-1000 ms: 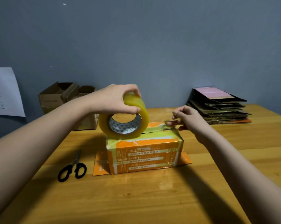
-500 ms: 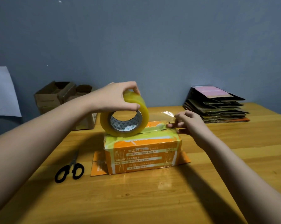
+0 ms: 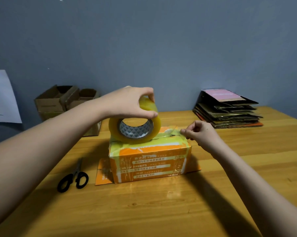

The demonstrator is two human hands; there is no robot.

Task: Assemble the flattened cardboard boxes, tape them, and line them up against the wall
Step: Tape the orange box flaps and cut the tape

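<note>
Black scissors (image 3: 73, 179) just lying on the wooden table (image 3: 161, 211), paper sheet (image 3: 2, 96) stuck on the wall left of the table.

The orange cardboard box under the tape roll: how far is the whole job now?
Done: open brown boxes stand by the wall. In hand: left hand holds the yellow tape roll on the orange cardboard box; right hand pinches the tape end. Left: the flat cardboard stack.
</note>
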